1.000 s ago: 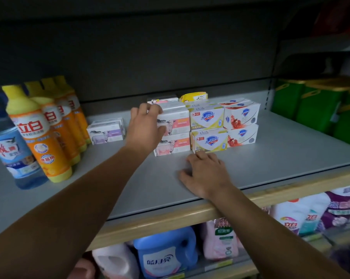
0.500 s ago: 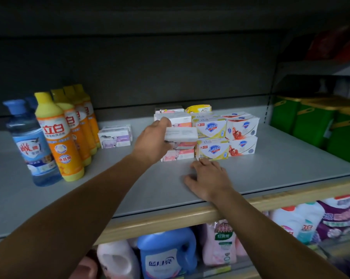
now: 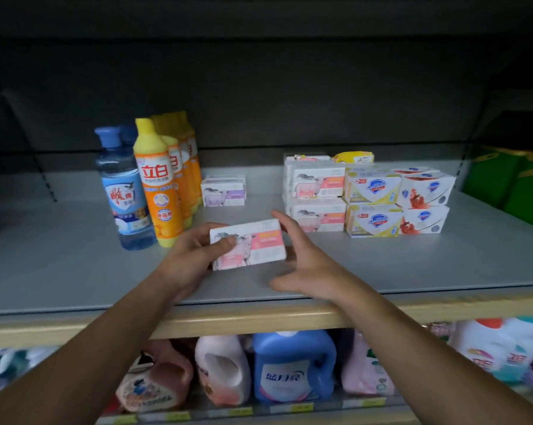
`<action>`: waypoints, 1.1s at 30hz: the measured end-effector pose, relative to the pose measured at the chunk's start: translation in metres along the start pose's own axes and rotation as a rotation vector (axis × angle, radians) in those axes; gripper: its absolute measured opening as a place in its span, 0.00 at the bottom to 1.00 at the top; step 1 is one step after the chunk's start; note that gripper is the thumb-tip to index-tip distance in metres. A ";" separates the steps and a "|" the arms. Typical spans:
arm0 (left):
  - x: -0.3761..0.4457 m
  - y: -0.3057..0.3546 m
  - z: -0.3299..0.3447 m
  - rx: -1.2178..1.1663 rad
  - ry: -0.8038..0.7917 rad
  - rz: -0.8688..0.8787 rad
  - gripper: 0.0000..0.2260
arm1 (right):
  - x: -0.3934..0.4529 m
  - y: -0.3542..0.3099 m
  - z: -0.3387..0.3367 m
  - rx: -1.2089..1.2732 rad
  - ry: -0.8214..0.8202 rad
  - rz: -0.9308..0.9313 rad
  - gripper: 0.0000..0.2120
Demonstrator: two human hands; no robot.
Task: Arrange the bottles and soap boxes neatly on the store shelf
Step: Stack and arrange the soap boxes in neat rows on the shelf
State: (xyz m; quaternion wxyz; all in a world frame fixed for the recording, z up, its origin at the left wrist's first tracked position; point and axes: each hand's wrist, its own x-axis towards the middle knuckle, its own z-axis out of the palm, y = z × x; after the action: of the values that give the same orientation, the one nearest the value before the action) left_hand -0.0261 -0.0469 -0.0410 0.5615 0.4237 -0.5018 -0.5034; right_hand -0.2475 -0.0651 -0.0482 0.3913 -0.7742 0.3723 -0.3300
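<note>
My left hand (image 3: 194, 257) grips a pink-and-white soap box (image 3: 253, 245) by its left end, above the front of the grey shelf (image 3: 412, 259). My right hand (image 3: 305, 265) is at the box's right end with its fingers spread; whether it touches the box is unclear. Behind stand stacked pink soap boxes (image 3: 317, 196), yellow-trimmed soap boxes (image 3: 372, 204) and red-printed soap boxes (image 3: 424, 202). A purple soap box stack (image 3: 224, 191) sits to the left. Orange bottles with yellow caps (image 3: 159, 185) stand in a row beside a blue bottle (image 3: 124, 191).
A yellow packet (image 3: 354, 157) lies behind the stacks. Green containers (image 3: 516, 185) fill the neighbouring shelf at right. Below the wooden shelf edge (image 3: 259, 317), detergent jugs stand, among them a blue jug (image 3: 293, 366) and pink ones (image 3: 222, 369).
My left hand lifted a pink soap box off the stack and drew it toward the shelf front. My right hand rose from the shelf to the box's right end. The view pulled back.
</note>
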 end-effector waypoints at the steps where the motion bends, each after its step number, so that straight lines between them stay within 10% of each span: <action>1: -0.001 0.001 -0.007 -0.019 0.004 -0.020 0.19 | 0.006 -0.003 0.007 0.008 0.011 -0.016 0.49; 7: -0.002 0.003 -0.027 -0.148 0.064 -0.094 0.11 | 0.031 -0.007 0.030 0.103 0.182 -0.015 0.32; 11: -0.001 0.007 -0.026 -0.116 0.048 -0.114 0.23 | 0.037 -0.003 0.030 0.273 0.296 0.114 0.21; 20: -0.002 0.004 -0.026 0.015 0.150 -0.086 0.19 | 0.056 -0.007 0.031 0.269 0.263 0.373 0.34; 27: -0.002 0.006 -0.026 -0.100 0.123 -0.107 0.15 | 0.044 -0.002 0.031 0.518 0.341 0.165 0.14; 33: -0.005 0.002 -0.027 -0.066 0.034 -0.019 0.12 | 0.037 0.001 0.031 0.428 0.343 0.031 0.33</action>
State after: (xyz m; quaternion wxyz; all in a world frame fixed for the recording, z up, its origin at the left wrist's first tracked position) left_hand 0.0006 -0.0427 -0.0436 0.5790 0.4181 -0.4711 -0.5177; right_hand -0.2039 -0.0851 -0.0554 0.4822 -0.6010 0.3669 -0.5212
